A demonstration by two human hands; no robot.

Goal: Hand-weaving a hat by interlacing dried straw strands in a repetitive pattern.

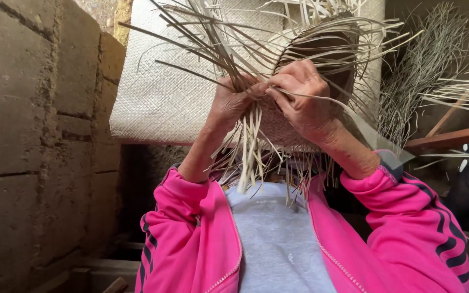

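At centre: two bare hands raised close before the camera, working pale straw strips of a half-woven piece.
Left hand: fingers curled tight, pinching a bunch of strips; loose ends hang down below the fingers.
Right hand: fingers bent narrow, tips meeting the left fingers and gripping a single thin strip that runs off to the right.
Woven piece: directly behind and above the fingers, a rounded dark form with unwoven strips fanning out in all directions.
Behind the fingers: a flat, finely woven pale mat, upright.
Below the fingers: pink jacket sleeves with dark stripes, grey shirt.
Left of the fingers: rough block wall.
Right of the fingers: more loose straw bundles, well apart.
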